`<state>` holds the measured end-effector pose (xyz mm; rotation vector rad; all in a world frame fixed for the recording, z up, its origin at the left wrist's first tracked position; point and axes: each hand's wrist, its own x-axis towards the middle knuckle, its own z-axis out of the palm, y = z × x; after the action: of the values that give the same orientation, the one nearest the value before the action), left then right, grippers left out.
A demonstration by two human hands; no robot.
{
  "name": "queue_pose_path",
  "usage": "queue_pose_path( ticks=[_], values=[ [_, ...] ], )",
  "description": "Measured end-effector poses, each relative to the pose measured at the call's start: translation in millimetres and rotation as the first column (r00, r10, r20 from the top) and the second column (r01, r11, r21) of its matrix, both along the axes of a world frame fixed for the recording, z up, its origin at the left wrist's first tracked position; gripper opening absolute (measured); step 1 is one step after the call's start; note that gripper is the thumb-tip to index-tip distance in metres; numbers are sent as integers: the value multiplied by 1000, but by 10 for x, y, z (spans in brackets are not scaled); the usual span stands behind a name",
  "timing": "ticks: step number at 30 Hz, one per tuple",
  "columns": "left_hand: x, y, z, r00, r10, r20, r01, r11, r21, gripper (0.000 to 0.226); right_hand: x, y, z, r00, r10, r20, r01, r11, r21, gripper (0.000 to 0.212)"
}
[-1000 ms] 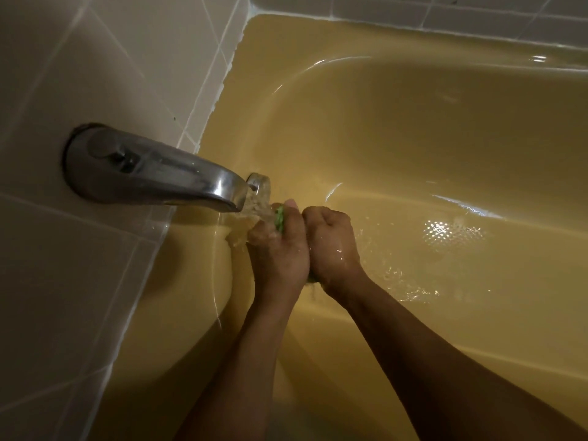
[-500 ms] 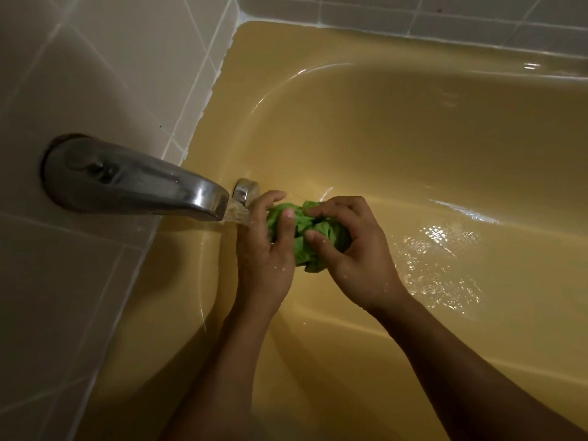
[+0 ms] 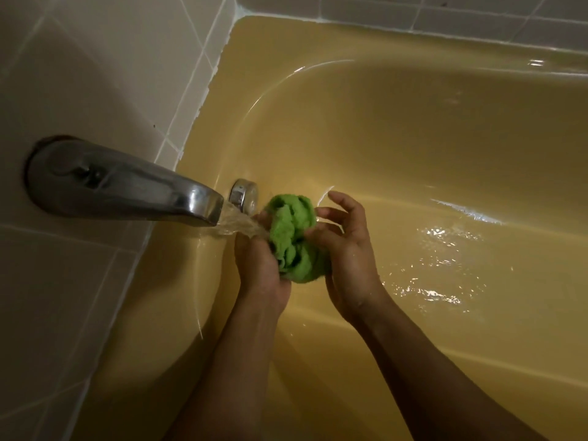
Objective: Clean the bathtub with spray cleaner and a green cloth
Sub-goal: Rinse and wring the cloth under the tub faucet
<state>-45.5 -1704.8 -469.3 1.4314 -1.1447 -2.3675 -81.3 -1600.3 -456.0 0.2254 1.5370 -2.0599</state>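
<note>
The bathtub (image 3: 413,138) is flat mustard yellow all over, no pattern (more mustard than lemon), going browner in the shadowed near corner. The cloth (image 3: 292,237) is bright lime green, plain, one colour throughout. The spout (image 3: 127,189) is dull silver-grey metal with pale streaky reflections, and the round overflow cap (image 3: 244,194) behind it is shiny chrome. The wall tiles (image 3: 79,74) are off-white to beige in a grid of white grout lines, with a white caulk line (image 3: 203,100) along the tub's edge. The water (image 3: 238,226) runs clear, with white glints on the tub floor.
</note>
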Motion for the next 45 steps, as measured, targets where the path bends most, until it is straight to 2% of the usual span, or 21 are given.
queue_pose_path(
  ticks=[2,3,6,7,9,13,16,18,20,23,25,28,30,33,35,37,39,41,43,45],
  values=[
    [19,-44,6,1000,-9,-8,9,999,-50,42,-67,9,-10,999,38,-5,-37,986,160,68],
    [26,-60,7,1000,-29,-12,28,995,-94,39,-99,14,-16,998,58,1,-57,981,187,67],
    [2,-65,31,994,-110,-3,107,967,-231,22,-133,-6,-9,984,160,74,-165,984,71,44],
    [-12,-64,38,992,-127,22,128,954,-273,18,-121,-18,-7,979,195,54,-199,976,83,38],
    [-24,-63,22,987,-148,63,161,926,-342,17,-112,-23,-23,970,236,-52,-220,952,214,31],
    [-9,-44,24,983,-176,58,185,907,-378,22,-137,-16,-63,929,271,-251,-129,875,466,17],
    [-4,1,90,980,-196,-35,173,926,-336,32,-119,-47,-87,897,223,-382,58,797,602,25],
    [30,21,140,960,-266,-91,215,904,-369,32,-133,-56,-102,932,29,-362,200,792,576,24],
    [76,45,168,914,-394,-99,306,829,-468,32,-162,-39,-99,955,-96,-282,238,813,532,16],
    [111,62,112,885,-465,-32,347,703,-621,33,-181,6,-55,995,-17,-100,50,938,342,4],
    [108,38,80,892,-452,12,341,655,-675,36,-165,63,-17,997,83,-8,-80,979,187,16],
    [90,-27,46,903,-428,25,329,656,-679,34,-129,182,-23,971,233,47,-233,972,4,41],
    [70,-35,39,923,-379,72,319,646,-693,22,-82,247,-49,959,284,16,-283,959,-9,51],
    [-2,14,56,959,-245,139,271,666,-695,12,46,270,-113,974,226,-33,-221,967,124,48],
    [-53,56,98,979,-146,145,205,661,-722,12,206,244,-164,985,174,15,-174,974,146,44],
    [-90,71,125,991,-83,104,133,632,-764,10,351,175,-210,979,150,135,-157,986,47,49],
    [-75,62,125,984,-112,138,178,588,-789,9,394,72,-240,967,149,206,-125,985,-122,53],
    [3,21,90,960,-197,198,275,550,-789,18,314,-53,-228,970,137,199,-92,971,-222,51],
    [109,-13,94,932,-291,216,348,553,-757,25,201,-169,-193,976,111,185,-78,981,-179,42],
    [201,-48,151,910,-360,206,383,538,-751,27,129,-290,-181,982,121,148,-112,991,-71,32]
  ],
)
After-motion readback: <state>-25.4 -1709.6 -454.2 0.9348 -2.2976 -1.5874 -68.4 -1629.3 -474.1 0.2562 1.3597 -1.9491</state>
